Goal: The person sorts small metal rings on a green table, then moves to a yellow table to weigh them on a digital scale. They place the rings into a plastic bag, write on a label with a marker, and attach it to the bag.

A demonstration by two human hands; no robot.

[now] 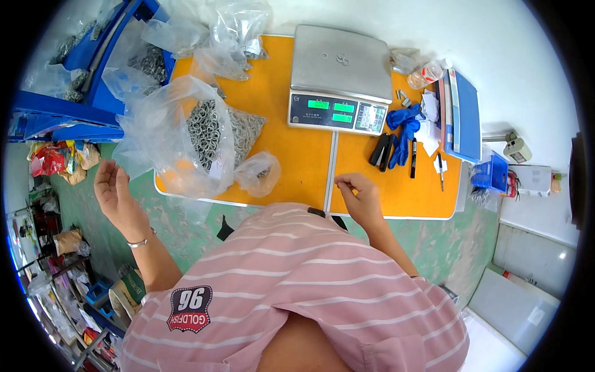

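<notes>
Head view.

Item: left hand point(121, 199). Raised left of the surface point(304, 170), fingers loosely curled with space inside the palm; appears empty. Bracelet at the wrist. Just beside the bag film; contact cannot be told.

Item: right hand point(359, 197). Over the front edge, right of the seam; thumb and forefinger narrow, nearly meeting. Whether a small ring is pinched there cannot be told.

Item: large clear plastic bag point(149, 127), mouth wide, on the left of the surface, its film sagging toward the front edge. Contents: many metal split-type rings point(207, 133). Risk: a sleeve, the bracelet or a finger catching the loose film could drag the bag and spill rings onto the green floor point(427, 242).

Item: small clear bag point(259, 175), near the front edge. Risk: a forearm sweeping across could knock it off.

Item: counting scale point(336, 115), display lit. On its steel pan point(341, 80), a few loose rings point(342, 59), one lying apart. Risk: a bump or a resting hand would falsify the reading; a nudged ring could roll away and be miscounted.

Item: black stapler point(380, 152), blue gloves point(406, 124), right of the scale. Risk: clutter here could hide a dropped ring.
</notes>
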